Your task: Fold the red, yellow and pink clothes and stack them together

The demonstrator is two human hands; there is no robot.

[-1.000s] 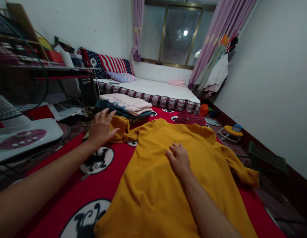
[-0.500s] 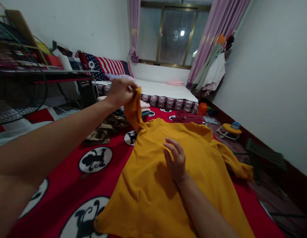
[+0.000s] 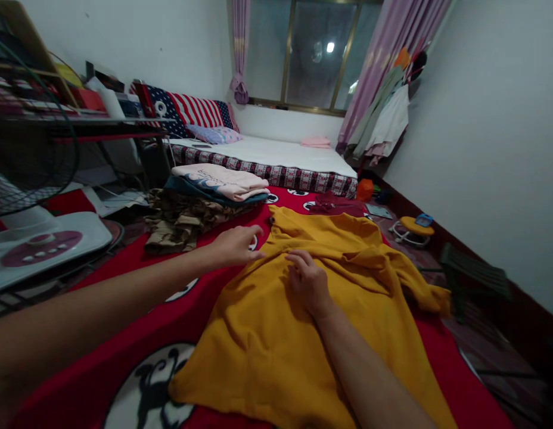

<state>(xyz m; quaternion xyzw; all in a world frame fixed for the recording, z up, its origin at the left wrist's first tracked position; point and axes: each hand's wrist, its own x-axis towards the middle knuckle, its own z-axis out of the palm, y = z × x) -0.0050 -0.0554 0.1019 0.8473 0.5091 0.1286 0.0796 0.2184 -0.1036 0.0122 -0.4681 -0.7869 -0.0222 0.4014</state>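
A mustard-yellow long-sleeved top (image 3: 276, 351) lies spread on a red blanket with round monkey prints. Its left sleeve is laid inward across the chest, making a ridge of folds; the right sleeve (image 3: 431, 298) sticks out to the side. At the garment's left shoulder edge is my left hand (image 3: 236, 245), thumb and fingers apart, holding nothing. My right hand (image 3: 308, 285) is over the chest, just below the folded sleeve, with loosely bent fingers and nothing visible in them. Whether its fingertips touch the cloth is hard to tell.
Folded clothes (image 3: 223, 182), pink over teal, sit beside a camouflage garment (image 3: 176, 223) at the back left. A dark red garment (image 3: 336, 204) lies beyond the collar. A fan (image 3: 39, 247) stands at left, a yellow stool (image 3: 415, 232) at right, a bed (image 3: 276, 152) behind.
My left hand has let go of the raised left sleeve and come down toward the shoulder. That sleeve now lies across the chest. My right hand has shifted slightly left, its fingers more bent.
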